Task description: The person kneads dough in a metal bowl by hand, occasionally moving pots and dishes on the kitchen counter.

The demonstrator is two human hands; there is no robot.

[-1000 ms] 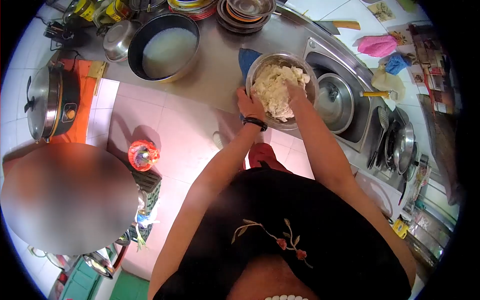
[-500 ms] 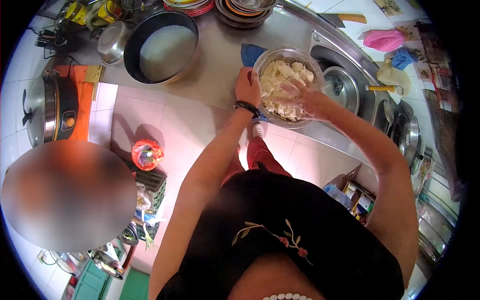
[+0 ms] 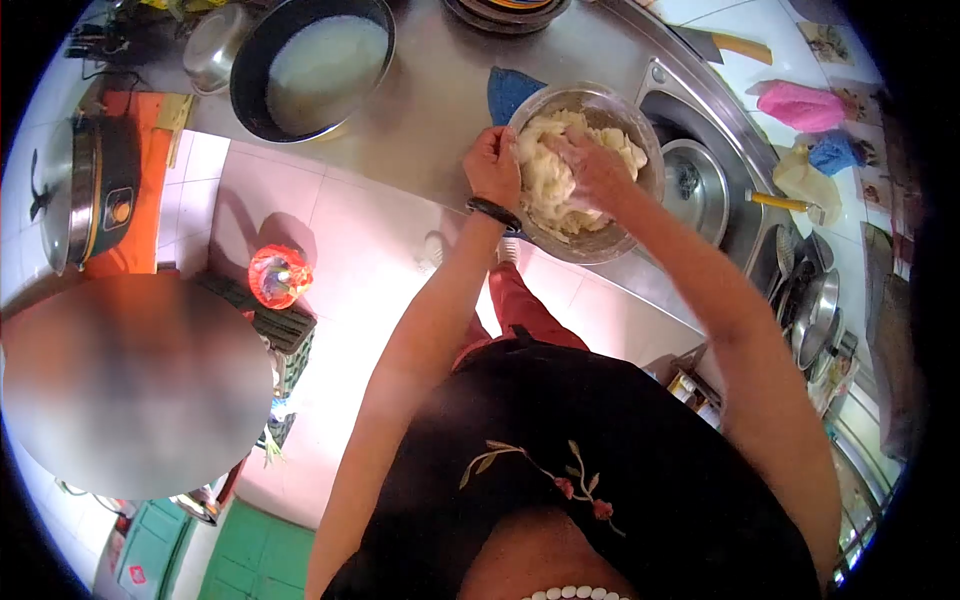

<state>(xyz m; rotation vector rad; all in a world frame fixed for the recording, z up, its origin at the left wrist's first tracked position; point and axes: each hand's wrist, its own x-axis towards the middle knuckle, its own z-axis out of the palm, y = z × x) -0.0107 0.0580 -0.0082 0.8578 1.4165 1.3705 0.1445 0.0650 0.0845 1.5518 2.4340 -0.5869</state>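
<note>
A metal bowl (image 3: 602, 245) stands at the counter's front edge beside the sink, holding pale, lumpy dough (image 3: 545, 185). At the bowl's left rim, my left hand (image 3: 493, 165) is closed, fingers bent over the edge. My right hand (image 3: 598, 178) is down inside the bowl, its fingers curled into the dough and partly hidden by it. A blue cloth (image 3: 513, 92) lies on the counter against the bowl's far left side.
A large dark pot (image 3: 252, 85) of cloudy liquid stands left on the counter. To the right, the sink (image 3: 745, 200) holds a metal basin (image 3: 715, 170). A cleaver (image 3: 740, 46) lies behind it. An electric cooker (image 3: 95, 195) and a blurred round area are at the left.
My right hand has gone from spread fingers on top of the crumbly dough to curled fingers pressing in. The dough looks more gathered. My left hand stays at the rim; the view has shifted slightly.
</note>
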